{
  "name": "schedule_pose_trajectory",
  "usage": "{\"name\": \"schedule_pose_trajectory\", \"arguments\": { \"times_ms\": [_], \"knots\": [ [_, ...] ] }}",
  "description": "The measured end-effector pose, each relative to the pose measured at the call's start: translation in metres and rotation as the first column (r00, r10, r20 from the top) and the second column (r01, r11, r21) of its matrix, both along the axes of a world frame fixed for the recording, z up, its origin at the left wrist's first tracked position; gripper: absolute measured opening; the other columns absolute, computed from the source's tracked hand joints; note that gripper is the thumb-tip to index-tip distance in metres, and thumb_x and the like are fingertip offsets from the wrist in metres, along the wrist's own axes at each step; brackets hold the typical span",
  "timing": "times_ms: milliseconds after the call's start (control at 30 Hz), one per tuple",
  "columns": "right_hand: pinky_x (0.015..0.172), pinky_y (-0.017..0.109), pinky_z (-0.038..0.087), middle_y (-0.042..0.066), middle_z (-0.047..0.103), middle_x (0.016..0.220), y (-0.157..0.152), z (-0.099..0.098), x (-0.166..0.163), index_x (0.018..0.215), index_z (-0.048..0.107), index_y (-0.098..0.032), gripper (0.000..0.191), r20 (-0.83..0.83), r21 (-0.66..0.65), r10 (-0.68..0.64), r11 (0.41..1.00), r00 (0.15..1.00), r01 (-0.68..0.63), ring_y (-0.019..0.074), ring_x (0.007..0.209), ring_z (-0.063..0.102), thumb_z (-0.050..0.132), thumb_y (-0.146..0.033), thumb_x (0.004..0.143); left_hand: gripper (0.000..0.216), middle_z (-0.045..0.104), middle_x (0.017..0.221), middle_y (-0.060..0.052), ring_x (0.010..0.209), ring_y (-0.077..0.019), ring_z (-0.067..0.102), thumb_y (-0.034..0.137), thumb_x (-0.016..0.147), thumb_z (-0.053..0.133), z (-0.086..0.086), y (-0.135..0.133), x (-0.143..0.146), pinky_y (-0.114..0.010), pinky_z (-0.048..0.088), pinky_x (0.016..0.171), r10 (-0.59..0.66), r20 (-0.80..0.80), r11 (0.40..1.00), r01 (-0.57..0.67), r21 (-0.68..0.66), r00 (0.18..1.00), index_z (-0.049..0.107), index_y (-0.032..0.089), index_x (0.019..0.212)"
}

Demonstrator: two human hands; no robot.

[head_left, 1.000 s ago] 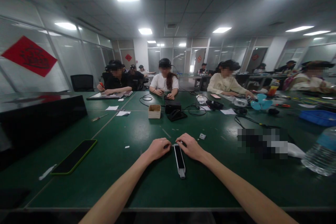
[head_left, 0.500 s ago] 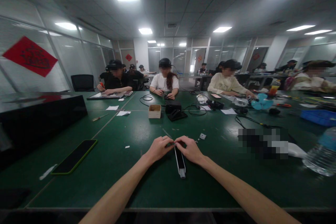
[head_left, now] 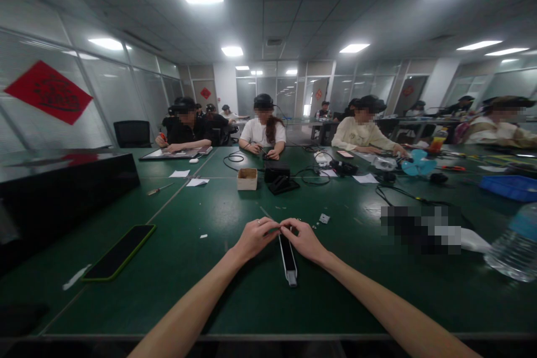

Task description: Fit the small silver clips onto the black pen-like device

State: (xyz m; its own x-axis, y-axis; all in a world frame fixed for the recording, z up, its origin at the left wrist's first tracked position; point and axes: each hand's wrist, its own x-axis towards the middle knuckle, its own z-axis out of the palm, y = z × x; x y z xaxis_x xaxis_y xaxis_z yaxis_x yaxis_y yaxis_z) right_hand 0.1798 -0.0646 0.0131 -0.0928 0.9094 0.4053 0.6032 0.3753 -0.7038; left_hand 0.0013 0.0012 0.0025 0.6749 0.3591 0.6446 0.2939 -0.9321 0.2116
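A narrow black device with a white rim (head_left: pixel 288 260) lies lengthwise on the green table (head_left: pixel 235 296) in front of me. My left hand (head_left: pixel 255 236) and my right hand (head_left: pixel 302 239) meet at its far end, fingertips pinched together over something too small to make out. Both hands have their fingers curled. A small white part (head_left: pixel 323 217) lies just beyond my right hand.
A black phone in a green case (head_left: pixel 118 250) lies to the left. A water bottle (head_left: pixel 512 243) stands at the right edge. A small cardboard box (head_left: pixel 246 178), black gear and cables sit further back, where several people work. A large black box (head_left: pixel 62 190) stands at left.
My hands have drawn together at the far end of the device, from either side of it to fingertips touching. The device has stayed in place.
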Motion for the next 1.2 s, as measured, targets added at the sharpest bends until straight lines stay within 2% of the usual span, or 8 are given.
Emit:
{"name": "schedule_pose_trajectory", "arguments": {
  "times_ms": [367, 667, 800, 933, 1067, 1200],
  "knots": [
    [0.076, 0.03, 0.043, 0.004, 0.065, 0.087, 0.003, -0.005, 0.002, 0.089, 0.065, -0.018, 0.023, 0.014, 0.047, 0.018, 0.999, 1.0, -0.018, 0.0167, 0.082, 0.056, 0.049, -0.033, 0.086, 0.015, 0.064, 0.087, -0.005, 0.07, -0.0109, 0.061, 0.022, 0.086, 0.051, -0.002, 0.001, 0.002, -0.021, 0.051, 0.065, -0.013, 0.067, 0.999, 0.01, 0.05, 0.998, 0.063, 0.016, 0.092],
    [0.072, 0.028, 0.043, 0.004, 0.064, 0.086, 0.003, -0.004, 0.0, 0.09, 0.065, -0.018, 0.026, 0.012, 0.001, 0.014, 1.0, 1.0, -0.014, 0.0161, 0.08, 0.056, 0.045, -0.034, 0.089, 0.016, 0.064, 0.09, -0.006, 0.077, -0.0124, 0.061, 0.024, 0.088, 0.051, 0.002, -0.002, 0.001, -0.023, 0.051, 0.069, -0.033, 0.047, 0.999, 0.033, 0.015, 0.998, 0.061, 0.016, 0.097],
    [0.075, 0.031, 0.043, 0.005, 0.064, 0.088, 0.002, 0.003, 0.005, 0.091, 0.065, -0.018, 0.023, 0.114, 0.073, -0.002, 0.997, 0.994, -0.006, 0.0172, 0.083, 0.055, 0.046, -0.03, 0.089, 0.015, 0.063, 0.093, -0.004, 0.076, -0.0116, 0.06, 0.024, 0.087, 0.052, 0.003, 0.004, -0.003, -0.022, 0.049, 0.069, 0.016, -0.053, 1.0, -0.017, -0.026, 0.998, 0.061, 0.017, 0.097],
    [0.077, 0.033, 0.042, 0.007, 0.064, 0.09, 0.006, 0.007, 0.022, 0.093, 0.063, -0.016, 0.022, 0.282, 0.133, -0.052, 0.991, 0.958, 0.015, 0.0184, 0.085, 0.054, 0.045, -0.028, 0.089, 0.013, 0.062, 0.088, -0.002, 0.074, -0.0112, 0.059, 0.025, 0.085, 0.055, 0.005, 0.014, -0.013, -0.02, 0.046, 0.068, 0.069, -0.226, 0.993, -0.089, -0.08, 0.972, 0.062, 0.018, 0.093],
    [0.077, 0.034, 0.04, 0.007, 0.064, 0.09, 0.01, 0.008, 0.041, 0.092, 0.064, -0.017, 0.021, 0.492, 0.084, -0.002, 0.995, 0.87, -0.045, 0.0189, 0.085, 0.053, 0.045, -0.027, 0.089, 0.012, 0.062, 0.085, 0.0, 0.074, -0.0117, 0.058, 0.026, 0.084, 0.056, 0.006, 0.019, -0.019, -0.021, 0.043, 0.067, 0.07, -0.355, 0.982, -0.126, -0.137, 0.932, 0.063, 0.019, 0.091],
    [0.075, 0.033, 0.041, 0.007, 0.062, 0.09, 0.01, 0.007, 0.048, 0.09, 0.064, -0.018, 0.019, 0.577, -0.002, 0.062, 0.997, 0.815, -0.074, 0.0187, 0.084, 0.053, 0.049, -0.026, 0.085, 0.014, 0.063, 0.088, -0.001, 0.078, -0.0131, 0.058, 0.028, 0.085, 0.054, 0.005, 0.017, -0.017, -0.022, 0.043, 0.07, 0.045, -0.398, 0.977, -0.123, -0.174, 0.916, 0.063, 0.019, 0.093]
  ]
}}
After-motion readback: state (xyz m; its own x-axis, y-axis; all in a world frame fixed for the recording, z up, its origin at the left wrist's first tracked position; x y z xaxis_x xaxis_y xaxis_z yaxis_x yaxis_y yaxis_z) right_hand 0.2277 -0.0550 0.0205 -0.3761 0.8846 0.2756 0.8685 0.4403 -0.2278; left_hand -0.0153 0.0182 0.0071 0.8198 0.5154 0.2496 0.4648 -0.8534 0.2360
